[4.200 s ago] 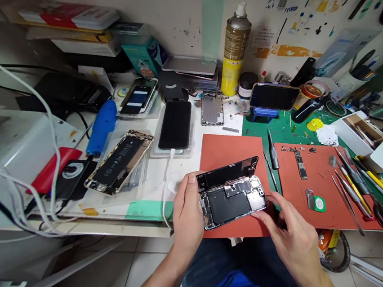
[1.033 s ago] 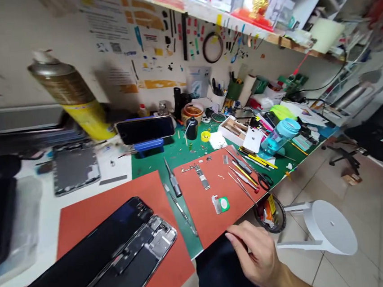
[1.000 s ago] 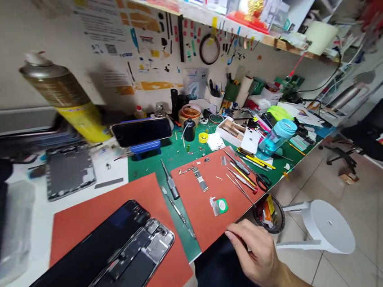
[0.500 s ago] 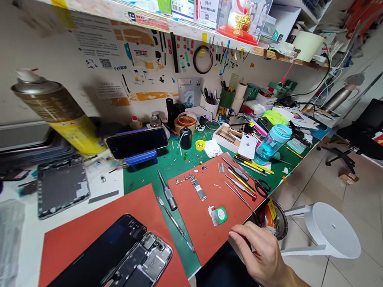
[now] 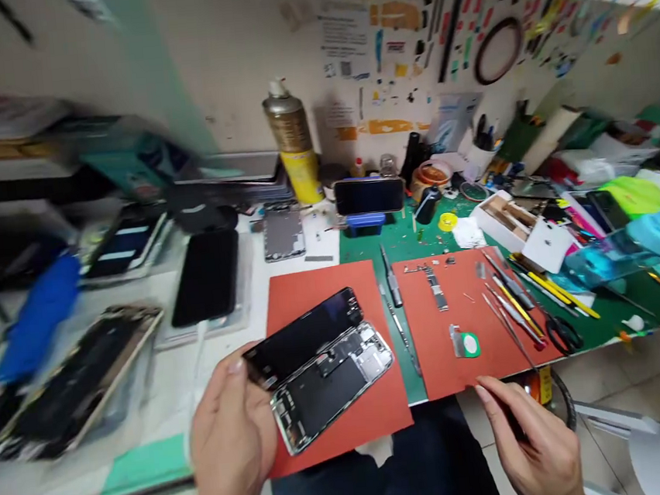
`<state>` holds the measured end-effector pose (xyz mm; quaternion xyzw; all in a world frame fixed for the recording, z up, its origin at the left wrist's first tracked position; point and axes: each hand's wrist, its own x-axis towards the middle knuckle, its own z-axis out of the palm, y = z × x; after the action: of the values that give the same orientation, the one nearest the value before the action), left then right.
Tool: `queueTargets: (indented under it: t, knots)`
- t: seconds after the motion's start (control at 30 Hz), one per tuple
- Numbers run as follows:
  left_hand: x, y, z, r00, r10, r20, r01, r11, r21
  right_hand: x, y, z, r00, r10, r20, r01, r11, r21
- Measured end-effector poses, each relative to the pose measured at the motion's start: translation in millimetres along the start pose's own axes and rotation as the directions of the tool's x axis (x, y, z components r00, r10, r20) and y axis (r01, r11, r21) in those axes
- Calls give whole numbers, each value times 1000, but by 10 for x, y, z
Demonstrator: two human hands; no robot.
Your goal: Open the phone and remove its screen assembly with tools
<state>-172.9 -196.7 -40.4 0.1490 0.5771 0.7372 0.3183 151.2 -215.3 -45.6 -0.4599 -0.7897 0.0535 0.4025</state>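
An opened phone (image 5: 335, 391) lies over the left red mat (image 5: 288, 298), its dark screen (image 5: 308, 327) folded out beside the body with the inner parts showing. My left hand (image 5: 235, 420) grips its lower left end, thumb on top near the screen's corner. Past the front edge of the right red mat (image 5: 440, 361), my right hand (image 5: 528, 431) hovers with thumb and index finger pinched together. Whatever may be between those fingertips is too small to make out. On that mat are a logic board (image 5: 435, 288) and a small metal part with a green-and-white round sticker (image 5: 468, 345).
Tweezers (image 5: 509, 323), pens and black scissors (image 5: 563, 334) lie at the mat's right side. Between the mats are a screwdriver (image 5: 391, 276) and a metal pick (image 5: 399, 330). A phone rests on a blue stand (image 5: 366, 224). Leftward lie another phone (image 5: 205, 279) and a phone frame (image 5: 79, 373).
The view has swung left. My left hand has come into view, holding the opened phone. My right hand stays pinched near the right mat's front edge.
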Motion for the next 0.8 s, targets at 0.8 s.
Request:
queueTargets:
  t: [0.8]
  knots:
    - [41, -177, -262, 998, -9, 66, 1, 993, 119, 526, -350, -31, 992, 31, 121, -44, 993, 106]
